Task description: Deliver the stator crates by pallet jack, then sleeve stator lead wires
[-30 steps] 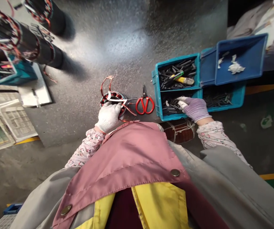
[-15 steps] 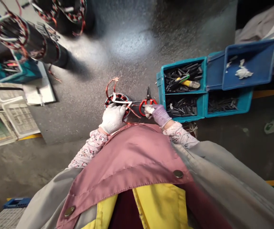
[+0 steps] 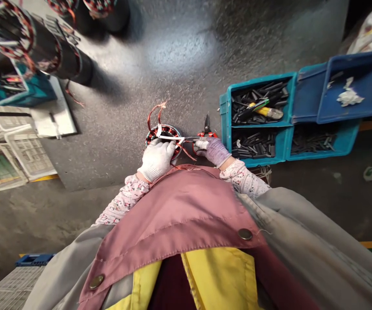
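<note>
A motor stator (image 3: 175, 131) with copper windings stands on the bench in front of me. Wearing a white glove, my left hand (image 3: 156, 159) is closed on its near left rim. White sleeving (image 3: 169, 137) lies across the stator's top, and copper leads (image 3: 187, 153) stick out to the right. My right hand (image 3: 213, 150), in a purple glove with white wrapping on a finger, pinches a dark thin tube (image 3: 191, 139) at the end of the white sleeving. Red-handled cutters (image 3: 207, 125) lie just behind that hand, partly hidden by it.
Teal bins (image 3: 226, 142) of short black tubes stand at right, one also holding a yellow-handled tool (image 3: 263, 110). A blue bin (image 3: 334, 101) rests on top at far right. More wound stators (image 3: 40, 47) stand at upper left, near white crates (image 3: 32, 153).
My right hand has brought the dark tube left against the end of the white sleeving, now covering more of the cutters' handles. The view has shifted slightly; my left hand stays on the stator.
</note>
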The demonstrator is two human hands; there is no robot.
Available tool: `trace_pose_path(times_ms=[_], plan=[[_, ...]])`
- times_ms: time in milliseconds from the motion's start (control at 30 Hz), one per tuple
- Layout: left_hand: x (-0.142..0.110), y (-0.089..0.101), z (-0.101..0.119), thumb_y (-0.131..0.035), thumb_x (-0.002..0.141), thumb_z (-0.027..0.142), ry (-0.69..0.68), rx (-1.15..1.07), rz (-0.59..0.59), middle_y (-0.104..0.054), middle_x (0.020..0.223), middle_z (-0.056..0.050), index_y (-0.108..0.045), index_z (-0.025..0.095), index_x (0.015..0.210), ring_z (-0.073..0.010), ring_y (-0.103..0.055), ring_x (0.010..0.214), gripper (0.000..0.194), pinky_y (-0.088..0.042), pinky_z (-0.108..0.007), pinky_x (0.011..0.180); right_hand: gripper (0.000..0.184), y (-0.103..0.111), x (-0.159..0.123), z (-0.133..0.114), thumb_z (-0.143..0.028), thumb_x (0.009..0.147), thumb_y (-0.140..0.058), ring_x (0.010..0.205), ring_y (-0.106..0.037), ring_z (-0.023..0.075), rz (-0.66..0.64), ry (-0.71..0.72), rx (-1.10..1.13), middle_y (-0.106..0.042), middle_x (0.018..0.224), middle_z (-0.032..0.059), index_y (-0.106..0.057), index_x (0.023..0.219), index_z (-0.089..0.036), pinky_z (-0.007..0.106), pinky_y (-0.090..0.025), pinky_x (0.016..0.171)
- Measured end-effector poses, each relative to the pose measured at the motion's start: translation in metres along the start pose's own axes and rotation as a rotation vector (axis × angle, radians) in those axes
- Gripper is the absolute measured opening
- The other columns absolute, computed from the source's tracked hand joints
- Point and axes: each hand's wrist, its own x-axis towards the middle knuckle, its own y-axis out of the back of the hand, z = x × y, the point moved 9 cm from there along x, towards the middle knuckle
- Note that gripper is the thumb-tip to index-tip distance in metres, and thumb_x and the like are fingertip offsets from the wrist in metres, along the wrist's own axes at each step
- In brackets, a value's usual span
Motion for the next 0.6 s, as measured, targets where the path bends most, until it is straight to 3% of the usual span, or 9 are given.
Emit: trace_pose_path(times_ms=[100,200,300,400,533,600], plan=[[-0.001,0.001,0.000,-0.053,0.084,0.031,-0.016,0.026,-0.002,-0.072,0.096,-0.016,-0.061,0.007,0.129,-0.0304,-0.067,0.091,0.052,-0.043,-0.047,0.100,0.013,-0.002,0.003,-0.003,-0.027,0.076,-0.074,0.089,-0.071,0.0252,0.117,0.019,0.194,-0.075,0.088,0.0069,-0.076,0.086,-0.018,0.040,-0.060,0.084],[-0.001,0.000,0.000,-0.053,0.084,0.032,-0.024,0.027,-0.003,-0.072,0.097,-0.017,-0.061,0.006,0.129,-0.0305,-0.067,0.092,0.052,-0.044,-0.047,0.101,0.016,-0.002,0.003,-0.005,-0.025,0.077,-0.072,0.089,-0.070,0.0226,0.132,0.098,0.271,-0.075,0.091,0.0056,-0.076,0.091,-0.018,0.037,-0.057,0.089],[0.001,-0.003,0.001,-0.054,0.084,0.033,-0.008,0.026,-0.004,-0.073,0.100,-0.016,-0.060,0.007,0.131,-0.0305,-0.067,0.096,0.054,-0.043,-0.046,0.103,0.019,-0.002,0.006,0.000,-0.025,0.082,-0.067,0.087,-0.070,0.0220,0.121,0.118,0.226,-0.075,0.093,0.0068,-0.075,0.097,-0.017,0.038,-0.056,0.089],[0.002,-0.001,0.004,-0.052,0.087,0.032,0.010,0.023,-0.007,-0.072,0.103,-0.016,-0.061,0.007,0.129,-0.0304,-0.067,0.099,0.050,-0.043,-0.045,0.103,0.018,-0.005,0.012,0.001,-0.026,0.086,-0.061,0.087,-0.070,0.0240,0.156,0.152,0.084,-0.075,0.084,0.0077,-0.075,0.084,-0.016,0.041,-0.055,0.090],[-0.018,0.026,0.007,-0.057,0.082,0.025,-0.076,-0.022,0.033,-0.071,0.110,-0.018,-0.056,0.006,0.133,-0.0302,-0.065,0.108,0.054,-0.048,-0.042,0.101,0.023,-0.005,0.008,-0.010,-0.027,0.087,-0.057,0.091,-0.071,0.0238,0.190,0.237,0.047,-0.076,0.094,0.0069,-0.075,0.097,-0.018,0.041,-0.056,0.090],[-0.035,0.049,0.004,-0.056,0.084,0.028,-0.215,-0.095,0.165,-0.066,0.129,-0.013,-0.056,0.017,0.135,-0.0264,-0.059,0.122,0.052,-0.047,-0.039,0.104,0.026,0.011,-0.001,-0.011,-0.024,0.084,-0.059,0.097,-0.071,0.0244,0.321,0.239,0.044,-0.076,0.102,0.0085,-0.073,0.106,-0.018,0.042,-0.056,0.092]])
